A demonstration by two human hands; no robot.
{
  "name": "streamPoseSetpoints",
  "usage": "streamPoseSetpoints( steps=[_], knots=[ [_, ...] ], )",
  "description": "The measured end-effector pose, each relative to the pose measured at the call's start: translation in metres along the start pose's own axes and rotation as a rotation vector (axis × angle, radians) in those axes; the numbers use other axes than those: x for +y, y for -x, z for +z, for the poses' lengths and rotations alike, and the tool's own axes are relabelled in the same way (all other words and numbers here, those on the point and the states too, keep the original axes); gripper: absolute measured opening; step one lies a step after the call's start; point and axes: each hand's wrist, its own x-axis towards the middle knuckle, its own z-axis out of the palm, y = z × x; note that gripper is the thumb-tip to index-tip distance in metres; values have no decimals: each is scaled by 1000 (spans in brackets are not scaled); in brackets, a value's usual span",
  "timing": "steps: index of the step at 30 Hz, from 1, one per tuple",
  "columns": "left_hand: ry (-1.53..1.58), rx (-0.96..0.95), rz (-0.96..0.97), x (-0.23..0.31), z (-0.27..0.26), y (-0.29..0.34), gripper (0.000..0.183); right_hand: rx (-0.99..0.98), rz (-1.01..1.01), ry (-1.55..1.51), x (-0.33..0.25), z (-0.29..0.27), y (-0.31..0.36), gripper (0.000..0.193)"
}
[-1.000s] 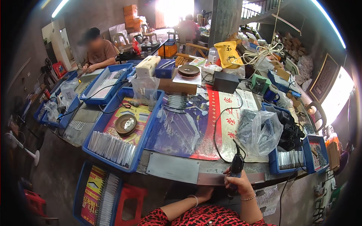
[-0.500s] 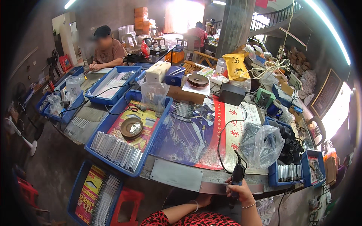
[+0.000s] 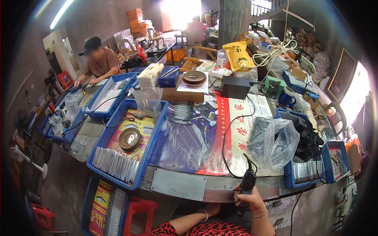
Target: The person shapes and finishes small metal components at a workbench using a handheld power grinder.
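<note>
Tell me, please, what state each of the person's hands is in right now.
Left hand: partly hidden; open or closed cannot be told.
Right hand: closed, holding a dark handheld tool.

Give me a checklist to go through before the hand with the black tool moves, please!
1. Right hand wrapped around the black tool: ok.
2. Tool switched off: cannot tell.
3. Left hand fully visible: not ok, its fingers are hidden near the table edge.
4. Metal strips lined up in the large blue tray: ok.
5. Brown dish resting inside that tray: ok.
</note>
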Motion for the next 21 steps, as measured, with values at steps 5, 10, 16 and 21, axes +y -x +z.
streamPoseSetpoints(
  steps=[5, 10, 16, 21],
  knots=[
    [34, -73, -42, 11, -3, 8, 29, -13, -13, -28, 0, -1, 10, 39],
    [-7, -109, -34, 38, -14, 20, 29, -20, -13, -28, 2, -6, 19, 38],
    [-24, -13, -19, 39, -37, 36, 24, -78, -54, -53, 7, -7, 5, 37],
    [100, -101, -228, 105, -147, 40, 17, -17, -108, -50, 2, 2, -2, 42]
  ],
)
